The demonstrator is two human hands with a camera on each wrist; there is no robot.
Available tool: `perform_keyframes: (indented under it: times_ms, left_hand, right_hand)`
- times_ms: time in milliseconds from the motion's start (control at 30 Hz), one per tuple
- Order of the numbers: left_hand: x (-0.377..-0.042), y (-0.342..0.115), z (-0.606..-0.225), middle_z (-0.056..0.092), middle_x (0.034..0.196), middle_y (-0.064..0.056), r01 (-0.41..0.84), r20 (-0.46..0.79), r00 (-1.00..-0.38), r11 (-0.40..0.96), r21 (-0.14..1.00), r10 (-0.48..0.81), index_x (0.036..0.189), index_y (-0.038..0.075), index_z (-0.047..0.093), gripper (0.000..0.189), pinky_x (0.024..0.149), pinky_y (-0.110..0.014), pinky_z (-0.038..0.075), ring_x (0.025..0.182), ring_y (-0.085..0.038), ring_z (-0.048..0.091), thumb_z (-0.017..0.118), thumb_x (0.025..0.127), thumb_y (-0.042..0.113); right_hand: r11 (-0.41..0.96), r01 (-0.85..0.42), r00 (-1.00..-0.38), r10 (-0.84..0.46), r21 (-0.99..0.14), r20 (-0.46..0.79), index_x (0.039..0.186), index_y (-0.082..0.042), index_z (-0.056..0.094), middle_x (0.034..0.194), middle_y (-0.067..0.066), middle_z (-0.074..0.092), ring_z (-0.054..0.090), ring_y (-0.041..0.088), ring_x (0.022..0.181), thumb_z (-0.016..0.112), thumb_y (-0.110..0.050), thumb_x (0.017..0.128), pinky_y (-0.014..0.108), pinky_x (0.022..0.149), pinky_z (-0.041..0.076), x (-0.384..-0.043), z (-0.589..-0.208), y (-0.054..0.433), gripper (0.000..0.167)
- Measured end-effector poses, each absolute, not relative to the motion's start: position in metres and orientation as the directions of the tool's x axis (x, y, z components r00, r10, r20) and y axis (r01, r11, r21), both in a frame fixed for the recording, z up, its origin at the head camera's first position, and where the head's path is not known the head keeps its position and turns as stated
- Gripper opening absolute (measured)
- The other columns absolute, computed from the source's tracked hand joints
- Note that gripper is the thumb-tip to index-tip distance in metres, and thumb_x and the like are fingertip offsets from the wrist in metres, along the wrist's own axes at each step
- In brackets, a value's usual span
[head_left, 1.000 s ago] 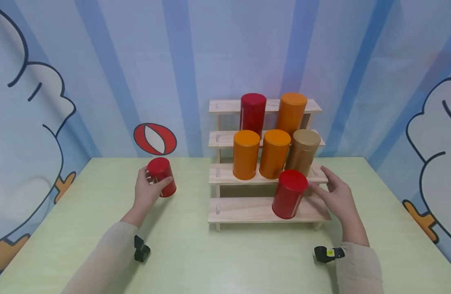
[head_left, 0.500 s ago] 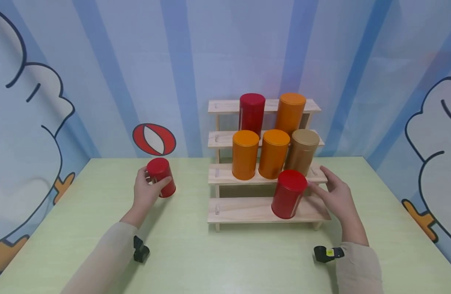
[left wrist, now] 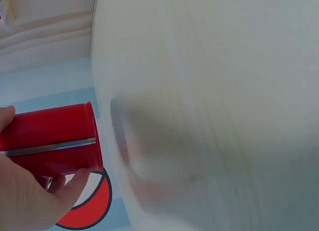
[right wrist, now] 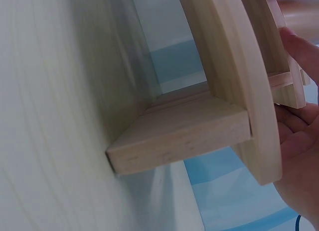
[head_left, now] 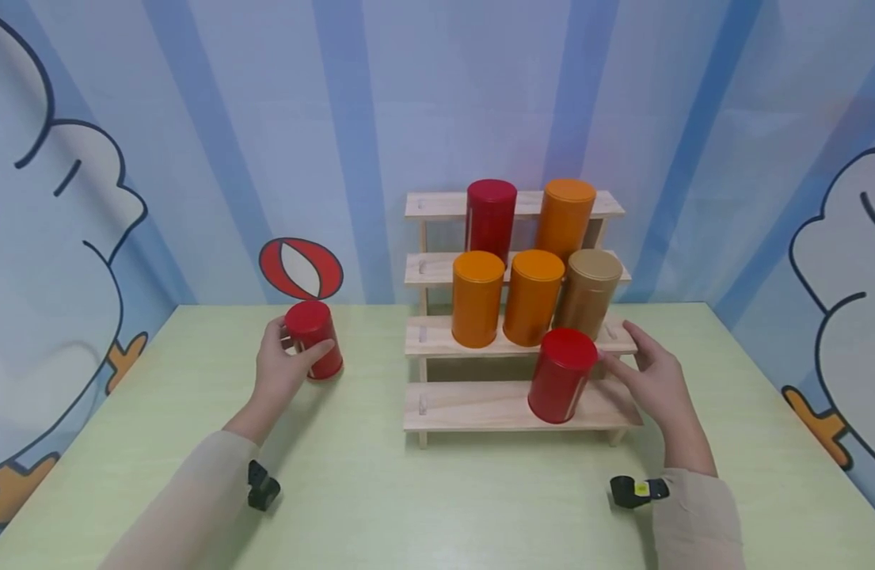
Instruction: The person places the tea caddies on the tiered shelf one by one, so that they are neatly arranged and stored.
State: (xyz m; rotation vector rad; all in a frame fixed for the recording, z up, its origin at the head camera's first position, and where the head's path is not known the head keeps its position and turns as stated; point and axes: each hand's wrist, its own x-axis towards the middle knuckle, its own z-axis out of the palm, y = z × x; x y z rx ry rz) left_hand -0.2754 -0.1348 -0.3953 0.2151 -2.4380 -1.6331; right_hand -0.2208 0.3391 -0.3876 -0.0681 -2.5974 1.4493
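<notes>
My left hand (head_left: 282,366) grips a red cylindrical tin (head_left: 313,339) on the left side, thumb on its near side and fingers behind. In the left wrist view the tin's base (left wrist: 94,136) stands apart from the tabletop. My right hand (head_left: 654,378) holds the right end of a wooden tiered rack (head_left: 473,408), thumb at the front of a board and fingers reaching to its back. Close to that thumb, another red tin (head_left: 564,376) stands on the bottom step. Two orange tins (head_left: 477,301) and a gold-brown tin (head_left: 589,297) occupy the step above.
Higher on the rack stand a dark red tin (head_left: 490,222) and an orange tin (head_left: 567,218), their lower parts partly hidden. The rack rests on a pale green table (head_left: 480,499). Behind it hangs a blue striped backdrop (head_left: 437,95) with cartoon drawings.
My left hand and its tin have risen slightly, and the left forearm has shifted a little to the left. My right hand and the rack stay in place.
</notes>
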Motion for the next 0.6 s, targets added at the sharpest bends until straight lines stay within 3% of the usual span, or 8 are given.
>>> perform_keyframes:
  times_ms: [600]
  left_hand:
    - [-0.242,-0.116,-0.372,0.044,0.138,-0.010,0.096,0.137,-0.989,0.431,0.897,-0.064,0.145,0.011,0.031,0.076,0.084,-0.043,0.053,0.122,-0.029,0.043,0.075,0.083,0.022]
  right_hand:
    - [0.524,-0.027,-0.986,0.126,-0.851,0.109,0.154,-0.010,0.016,0.157,0.022,0.020,0.020,0.041,0.143,0.060,-0.040,0.094,0.055,0.110,0.028,-0.220,-0.387,0.339,0.081]
